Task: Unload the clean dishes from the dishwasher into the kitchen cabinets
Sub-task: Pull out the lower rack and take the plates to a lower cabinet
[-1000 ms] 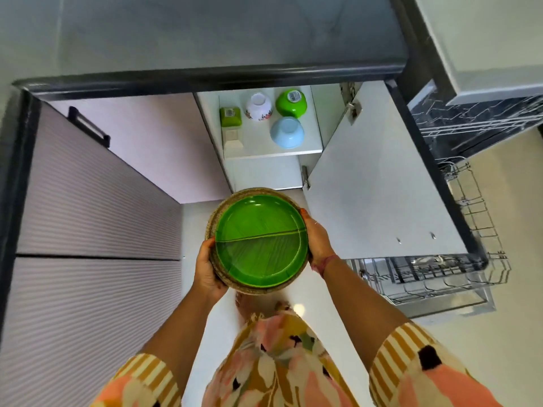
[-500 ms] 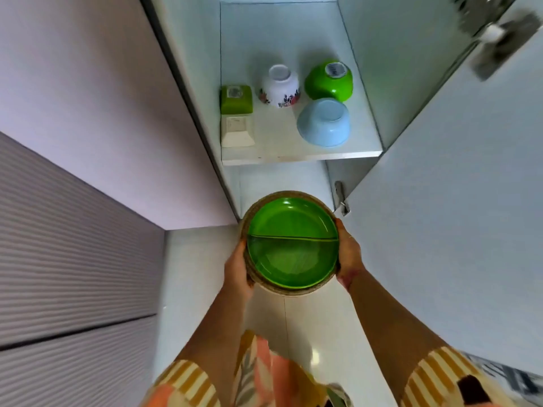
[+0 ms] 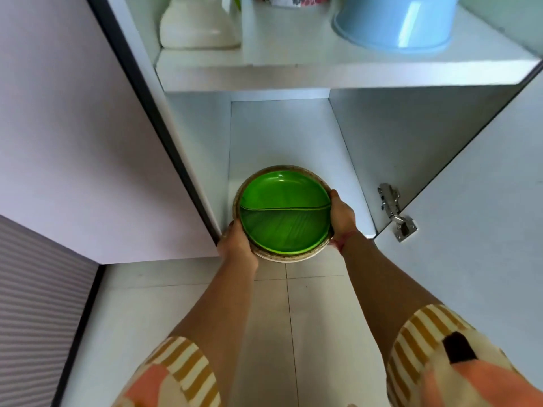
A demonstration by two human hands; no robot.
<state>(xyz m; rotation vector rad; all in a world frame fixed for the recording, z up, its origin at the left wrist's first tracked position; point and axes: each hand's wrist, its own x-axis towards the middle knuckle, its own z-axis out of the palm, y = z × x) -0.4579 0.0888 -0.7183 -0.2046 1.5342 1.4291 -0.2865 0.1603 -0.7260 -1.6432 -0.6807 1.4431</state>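
Observation:
A green plate with a leaf pattern lies on top of a beige speckled plate. I hold the stack level at the mouth of the open lower cabinet. My left hand grips its left rim and my right hand grips its right rim. The far half of the stack is over the cabinet's bottom compartment floor. The dishwasher is out of view.
The shelf above holds an upturned light blue bowl and a white dish. The cabinet door stands open on the right with a metal hinge. A closed lilac door is on the left. Tiled floor lies below.
I have crouched lower and moved closer. The plate stack has gone forward and down, from in front of the cabinet to the mouth of the bottom compartment. Both hands keep their grip.

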